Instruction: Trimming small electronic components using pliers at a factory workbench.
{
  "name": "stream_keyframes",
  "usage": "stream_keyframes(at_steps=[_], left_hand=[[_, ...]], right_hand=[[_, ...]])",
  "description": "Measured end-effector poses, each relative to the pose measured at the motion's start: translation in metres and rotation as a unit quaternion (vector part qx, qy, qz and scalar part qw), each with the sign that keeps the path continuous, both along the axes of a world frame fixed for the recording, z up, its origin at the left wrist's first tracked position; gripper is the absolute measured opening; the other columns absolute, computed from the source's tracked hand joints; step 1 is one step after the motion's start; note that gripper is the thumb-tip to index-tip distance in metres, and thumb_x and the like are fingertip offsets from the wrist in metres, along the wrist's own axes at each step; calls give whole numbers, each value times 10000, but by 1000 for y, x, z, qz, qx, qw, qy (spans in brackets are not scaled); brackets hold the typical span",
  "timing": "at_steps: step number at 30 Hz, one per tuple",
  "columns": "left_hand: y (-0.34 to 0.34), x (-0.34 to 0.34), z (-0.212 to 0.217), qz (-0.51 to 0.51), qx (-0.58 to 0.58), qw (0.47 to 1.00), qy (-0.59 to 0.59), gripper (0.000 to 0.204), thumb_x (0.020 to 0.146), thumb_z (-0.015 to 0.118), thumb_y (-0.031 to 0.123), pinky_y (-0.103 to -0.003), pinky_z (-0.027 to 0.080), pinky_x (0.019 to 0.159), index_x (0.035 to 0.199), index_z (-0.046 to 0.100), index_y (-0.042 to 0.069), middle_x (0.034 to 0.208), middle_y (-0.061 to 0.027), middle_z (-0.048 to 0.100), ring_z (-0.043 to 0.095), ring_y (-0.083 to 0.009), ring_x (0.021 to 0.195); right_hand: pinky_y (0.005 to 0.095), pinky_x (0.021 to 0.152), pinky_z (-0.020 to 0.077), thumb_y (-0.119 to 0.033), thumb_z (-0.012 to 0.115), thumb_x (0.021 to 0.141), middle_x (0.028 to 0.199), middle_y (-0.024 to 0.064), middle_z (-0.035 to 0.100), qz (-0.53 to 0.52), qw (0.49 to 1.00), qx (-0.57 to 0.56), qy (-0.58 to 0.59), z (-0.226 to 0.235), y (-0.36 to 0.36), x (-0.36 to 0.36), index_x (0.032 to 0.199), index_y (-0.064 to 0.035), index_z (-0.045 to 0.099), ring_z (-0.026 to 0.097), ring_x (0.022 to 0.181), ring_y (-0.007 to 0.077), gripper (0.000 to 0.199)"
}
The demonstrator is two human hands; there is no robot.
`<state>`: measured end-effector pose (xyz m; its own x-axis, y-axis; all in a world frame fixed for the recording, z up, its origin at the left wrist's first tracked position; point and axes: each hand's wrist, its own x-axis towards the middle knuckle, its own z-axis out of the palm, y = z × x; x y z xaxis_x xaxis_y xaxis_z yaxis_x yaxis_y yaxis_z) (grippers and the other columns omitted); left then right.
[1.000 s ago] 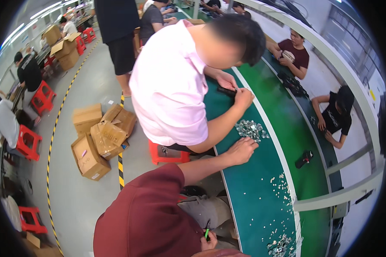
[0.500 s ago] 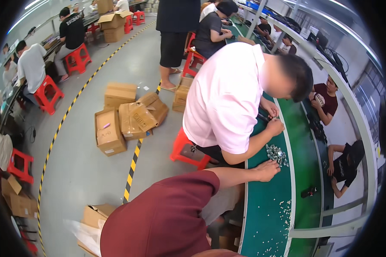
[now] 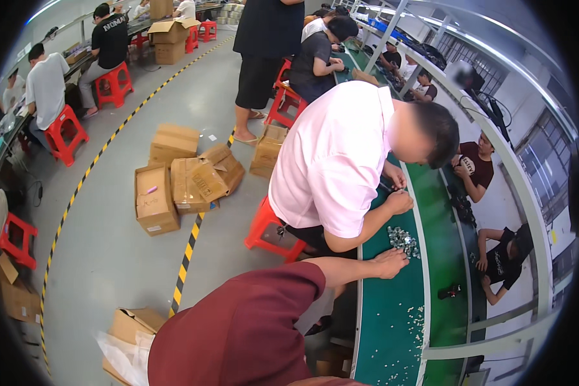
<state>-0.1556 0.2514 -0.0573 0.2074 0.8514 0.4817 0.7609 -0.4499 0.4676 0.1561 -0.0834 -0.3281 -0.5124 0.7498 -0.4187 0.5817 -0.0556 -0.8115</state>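
My left arm, in a maroon sleeve, reaches across to the green work surface. My left hand (image 3: pixel 390 262) lies low on it, palm down with its fingers stretched out, against the near edge of a heap of small shiny metal parts (image 3: pixel 403 242). Nothing shows held in it, though its underside is hidden. Closer to me, small pale pieces (image 3: pixel 415 321) lie scattered on the green surface (image 3: pixel 386 302). My right hand is outside the picture.
Beside my left arm a co-worker in a pink shirt (image 3: pixel 334 154) bends over the bench, handling a small dark piece. A red stool (image 3: pixel 264 225), cardboard boxes (image 3: pixel 154 199) and a metal frame post (image 3: pixel 527 206) stand around. More people sit across the bench.
The whole view has shifted slightly, so bench and co-worker appear further left. My left hand stays by the heap of metal parts.
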Motion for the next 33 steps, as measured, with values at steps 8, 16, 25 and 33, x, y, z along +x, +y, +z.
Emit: stream_keyframes(at_steps=[8, 16, 25, 33], left_hand=[[-12, 0, 4, 0, 21, 1000, 9, 274, 812, 606, 68, -449, 466, 1006, 1077, 655, 20, 1121, -169, 626, 561, -343, 1144], [-14, -1, 2, 1, 61, 997, 42, 254, 795, 643, 94, -440, 466, 948, 1040, 629, 28, 1068, -149, 611, 563, -334, 1090], [-2, -16, 15, 12, 103, 993, 53, 165, 800, 593, 48, -478, 511, 822, 913, 714, 50, 907, -190, 680, 646, -361, 902], [23, -38, 8, 9, 136, 990, 45, 318, 775, 580, -8, -493, 505, 912, 1062, 716, 7, 1019, -209, 704, 649, -398, 981]], right_hand=[[308, 1059, 393, -303, 496, 1077, 1328, 213, 635, -108, 993, -24, 37, 34, -24, -37, 1390, -1, 577, 549, 1238, 205, 442], [273, 1098, 336, -358, 515, 1072, 1478, 207, 525, -112, 988, -110, 14, 21, -59, -52, 1557, -35, 353, 483, 1312, 173, 605], [397, 623, 451, -416, 760, 888, 690, 174, 605, -362, 928, 84, 33, 163, -69, -121, 772, 23, 638, 531, 638, 186, 470], [327, 623, 410, -254, 770, 897, 658, 31, 495, -541, 829, 107, 91, 165, -79, -125, 744, -6, 606, 448, 669, 117, 334]])
